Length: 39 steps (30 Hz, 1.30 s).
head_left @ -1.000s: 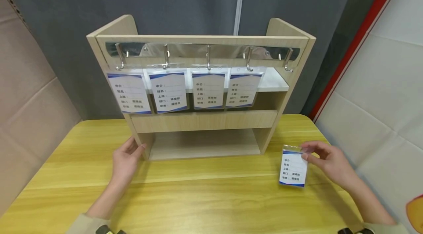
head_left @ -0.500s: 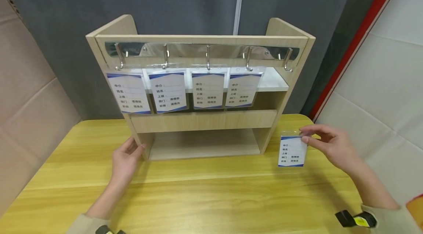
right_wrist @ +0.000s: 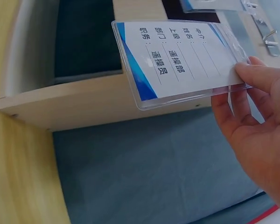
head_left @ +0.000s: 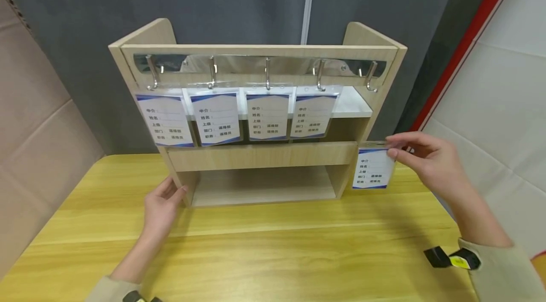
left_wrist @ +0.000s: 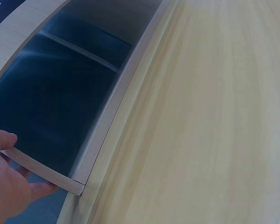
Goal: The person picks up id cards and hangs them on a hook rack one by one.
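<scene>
My right hand (head_left: 426, 160) pinches a badge holder (head_left: 372, 169) by its upper right corner, thumb in front. This clear sleeve with a blue-and-white card hangs above the table, beside the right side of a wooden shelf rack (head_left: 264, 156). In the right wrist view the badge holder (right_wrist: 177, 60) shows its printed face. My left hand (head_left: 160, 209) grips the lower left side panel of the rack; the left wrist view shows its thumb and fingers on either side of the panel edge (left_wrist: 44, 172). Similar badge holders (head_left: 267, 117) hang from the rack's hooks, and the rightmost hook (head_left: 372, 77) is bare.
A metal strip (head_left: 247, 64) bears the hooks along the rack's top front. The rack stands on a wood-grain table (head_left: 264, 250). Behind it hangs a grey curtain (head_left: 239, 3); a white padded wall (head_left: 490, 160) runs along the right.
My right hand has lifted the badge holder up from near the table, away from me and slightly left towards the rack. The left hand stays at the side panel.
</scene>
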Each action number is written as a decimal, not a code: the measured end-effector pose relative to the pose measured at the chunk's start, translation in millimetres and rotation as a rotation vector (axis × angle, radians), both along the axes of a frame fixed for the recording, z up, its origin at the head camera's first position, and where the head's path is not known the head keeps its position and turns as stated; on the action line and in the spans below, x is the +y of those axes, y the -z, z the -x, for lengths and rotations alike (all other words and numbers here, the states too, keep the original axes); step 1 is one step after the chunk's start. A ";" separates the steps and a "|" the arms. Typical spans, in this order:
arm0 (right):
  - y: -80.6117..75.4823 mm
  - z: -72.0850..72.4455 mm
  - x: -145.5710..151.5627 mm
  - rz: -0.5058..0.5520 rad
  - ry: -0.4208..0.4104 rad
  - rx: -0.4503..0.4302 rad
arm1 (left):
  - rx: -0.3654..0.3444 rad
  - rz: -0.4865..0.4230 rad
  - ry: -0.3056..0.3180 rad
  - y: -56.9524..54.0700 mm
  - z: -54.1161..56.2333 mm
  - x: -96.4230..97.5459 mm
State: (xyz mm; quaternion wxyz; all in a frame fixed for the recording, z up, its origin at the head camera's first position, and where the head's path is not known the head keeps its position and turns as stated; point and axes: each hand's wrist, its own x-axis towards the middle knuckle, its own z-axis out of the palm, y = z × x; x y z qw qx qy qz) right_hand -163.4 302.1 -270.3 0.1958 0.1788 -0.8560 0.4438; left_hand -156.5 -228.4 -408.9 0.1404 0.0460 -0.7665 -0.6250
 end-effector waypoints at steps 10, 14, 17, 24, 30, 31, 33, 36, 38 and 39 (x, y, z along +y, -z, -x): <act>-21.8 9.7 -18.7 0.075 -0.071 0.147 | 0.013 0.025 -0.007 0.8 0.0 -1.3; -32.7 12.0 -24.5 0.167 -0.142 0.184 | 0.023 0.023 -0.011 0.1 1.1 -0.6; -40.5 13.0 -28.4 0.210 -0.157 0.201 | 0.022 0.023 -0.016 0.7 1.3 -0.4; -51.4 15.5 -38.4 0.392 -0.268 0.229 | 0.020 0.036 -0.009 2.6 1.1 -1.3; -59.4 12.1 -49.7 0.426 -0.257 0.279 | 0.012 0.048 -0.018 2.2 0.8 -1.2; -60.5 11.9 -51.4 0.427 -0.253 0.294 | 0.009 0.048 -0.020 1.9 1.0 -1.1; -61.9 12.2 -53.9 0.427 -0.245 0.326 | 0.005 0.046 -0.023 1.2 1.4 -1.1; -62.7 13.7 -56.4 0.419 -0.217 0.363 | 0.004 0.032 -0.023 -0.3 1.8 -1.0; -62.3 14.3 -57.6 0.429 -0.197 0.359 | 0.002 0.022 -0.023 -1.1 1.7 -1.1; -62.0 14.6 -58.2 0.436 -0.188 0.353 | 0.000 0.015 -0.023 -1.4 1.6 -1.1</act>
